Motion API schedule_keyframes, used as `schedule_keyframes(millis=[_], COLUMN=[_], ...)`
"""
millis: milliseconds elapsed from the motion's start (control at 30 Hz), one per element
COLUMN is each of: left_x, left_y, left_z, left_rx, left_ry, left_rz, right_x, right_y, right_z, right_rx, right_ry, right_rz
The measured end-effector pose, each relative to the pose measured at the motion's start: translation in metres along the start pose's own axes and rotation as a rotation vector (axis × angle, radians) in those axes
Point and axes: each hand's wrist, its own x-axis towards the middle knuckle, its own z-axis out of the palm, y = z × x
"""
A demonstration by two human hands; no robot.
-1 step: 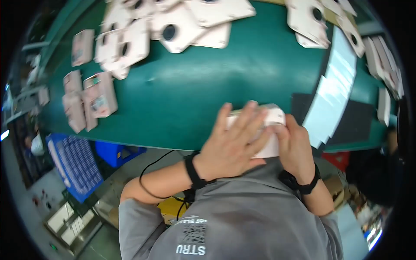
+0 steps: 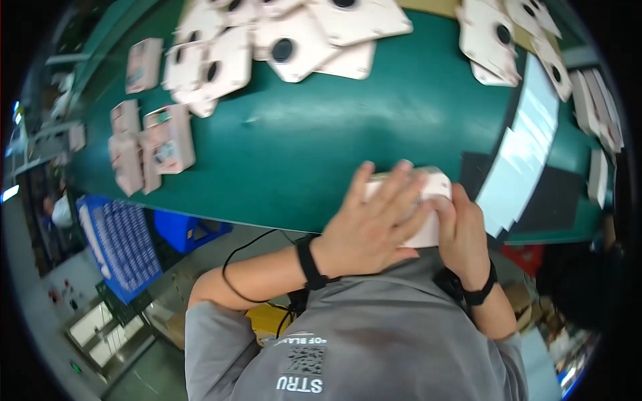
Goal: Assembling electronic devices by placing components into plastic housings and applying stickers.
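A pale pink, box-like plastic casing point(image 2: 428, 230) is between my hands at the table's near edge, right of centre. My left hand point(image 2: 371, 224) lies across its top, fingers stretched and spread, covering most of that face. At the casing's right side my right hand point(image 2: 465, 227) grips the edge, with the thumb bent over the top. What lies under the left palm is hidden. Just right of my right hand is a fanned row of glossy light blue sheets point(image 2: 518, 160) on a dark mat point(image 2: 548, 204).
The green table point(image 2: 301, 134) bears pale flat covers with dark round openings point(image 2: 291, 47) at the back, more such covers point(image 2: 485, 37) back right. Small pink boxes point(image 2: 170, 140) stand left; pale slabs point(image 2: 598, 177) line the right. Below the edge sit a blue crate point(image 2: 127, 247) and blue stool point(image 2: 184, 230).
The whole scene has shifted slightly to the right in the picture. Both hands keep nearly the same pose on the pink casing.
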Motion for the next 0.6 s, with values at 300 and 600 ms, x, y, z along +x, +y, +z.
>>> schedule_keyframes(millis=[300, 600], left_x=[0.001, 0.008], left_y=[0.003, 0.018], left_z=[0.002, -0.013], left_rx=[-0.044, -0.025], left_ry=[-0.018, 0.302], left_rz=[0.01, 0.177], right_x=[-0.004, -0.045], right_y=[0.015, 0.039], right_z=[-0.002, -0.059], right_rx=[-0.241, 0.127], right_ry=[-0.092, 0.045], right_rz=[-0.192, 0.038])
